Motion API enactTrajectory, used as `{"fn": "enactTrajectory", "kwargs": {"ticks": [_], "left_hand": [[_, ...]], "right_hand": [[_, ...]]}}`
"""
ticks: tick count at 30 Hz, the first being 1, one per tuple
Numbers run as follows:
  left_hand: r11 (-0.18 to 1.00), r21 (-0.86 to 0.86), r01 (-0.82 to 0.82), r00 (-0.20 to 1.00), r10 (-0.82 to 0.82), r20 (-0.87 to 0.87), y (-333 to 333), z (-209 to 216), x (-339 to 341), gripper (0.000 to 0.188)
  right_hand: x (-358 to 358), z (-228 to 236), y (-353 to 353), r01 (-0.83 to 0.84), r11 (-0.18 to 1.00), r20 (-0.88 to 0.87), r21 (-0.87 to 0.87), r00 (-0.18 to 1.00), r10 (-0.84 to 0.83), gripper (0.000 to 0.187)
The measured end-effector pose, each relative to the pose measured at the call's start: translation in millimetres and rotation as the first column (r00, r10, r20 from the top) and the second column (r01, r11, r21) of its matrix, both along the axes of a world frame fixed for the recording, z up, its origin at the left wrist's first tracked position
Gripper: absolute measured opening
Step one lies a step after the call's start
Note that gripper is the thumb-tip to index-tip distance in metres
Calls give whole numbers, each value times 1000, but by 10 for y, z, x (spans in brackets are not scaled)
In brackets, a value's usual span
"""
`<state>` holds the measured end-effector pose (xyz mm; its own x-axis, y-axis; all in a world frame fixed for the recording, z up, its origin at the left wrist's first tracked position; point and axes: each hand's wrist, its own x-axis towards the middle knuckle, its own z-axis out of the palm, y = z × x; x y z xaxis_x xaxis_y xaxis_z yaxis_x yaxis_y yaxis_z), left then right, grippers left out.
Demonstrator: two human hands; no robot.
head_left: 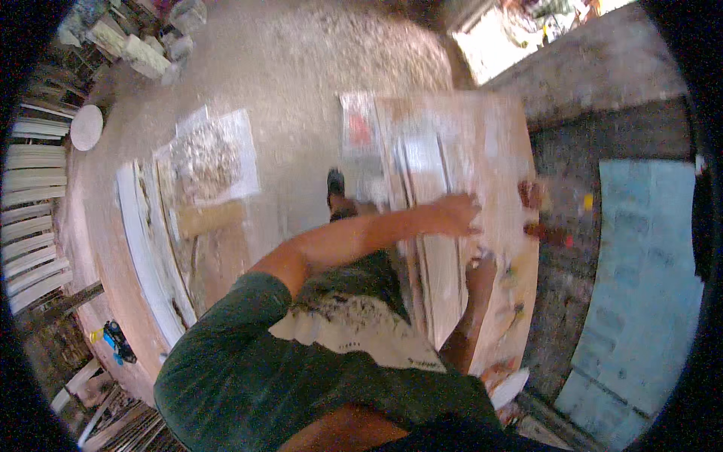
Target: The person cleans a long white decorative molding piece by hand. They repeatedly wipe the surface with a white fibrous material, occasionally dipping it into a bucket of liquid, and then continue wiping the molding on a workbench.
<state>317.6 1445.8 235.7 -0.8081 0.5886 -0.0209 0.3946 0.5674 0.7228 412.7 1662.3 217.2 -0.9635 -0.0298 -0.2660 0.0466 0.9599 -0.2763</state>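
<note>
Two bare hands at the worktop (pixel 506 128), seen from above. At the worktop's near right corner sits a white, rounded item (pixel 510 388). Farther along the right edge lie small yellowish and dark pieces (pixel 517 308), too blurred to name; their place beside the right forearm probably keeps them within easy reach, off the long work at the left. The right hand (pixel 482 270) lies over the middle of the worktop, nearer its right edge, with a small pale spot at its fingertips; whether the grip pinches anything cannot be told. A long wooden piece (pixel 440 275) with dark lines along it runs parallel to the left edge, a lie that presumably gives it support along its length. The left forearm crosses above it, bringing the left hand (pixel 456 213) just beyond the right one. Its fingers appear loosely bent, but blur hides whether they close on something. The hands' nearness suggests attention to one spot. Two reddish-brown shapes (pixel 532 194) show at the right edge, unidentifiable. At the far left corner is a pale sheet (pixel 357 124) with a red patch; beyond, a speckled floor (pixel 361 45).
</note>
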Motion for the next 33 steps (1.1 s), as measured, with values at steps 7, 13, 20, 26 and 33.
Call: {"fn": "enactTrajectory", "kwargs": {"ticks": [7,13,20,26,33], "left_hand": [[973,218,-71,997,75,-11,-2379,-165,-1141,50],[415,319,-852,518,582,627,-5401,-111,-1323,34],[-431,69,-900,-272,676,685,-8286,-647,-599,40],[-506,208,-837,-249,691,679,-10294,-391,-1308,42],[-427,333,-841,-80,706,703,-12235,-40,-2721,39]], "right_hand": [[-1769,264,-1953,-336,900,-215,-279,935,283,50],[-3379,911,-4369,-468,732,-143,-495,875,463,47],[-5086,-203,-6307,-627,750,-282,-213,774,567,47],[-6128,-1552,-7025,-596,768,116,-235,767,631,44],[-7577,-2270,-7884,271,802,724,-533,636,266,48]]}}
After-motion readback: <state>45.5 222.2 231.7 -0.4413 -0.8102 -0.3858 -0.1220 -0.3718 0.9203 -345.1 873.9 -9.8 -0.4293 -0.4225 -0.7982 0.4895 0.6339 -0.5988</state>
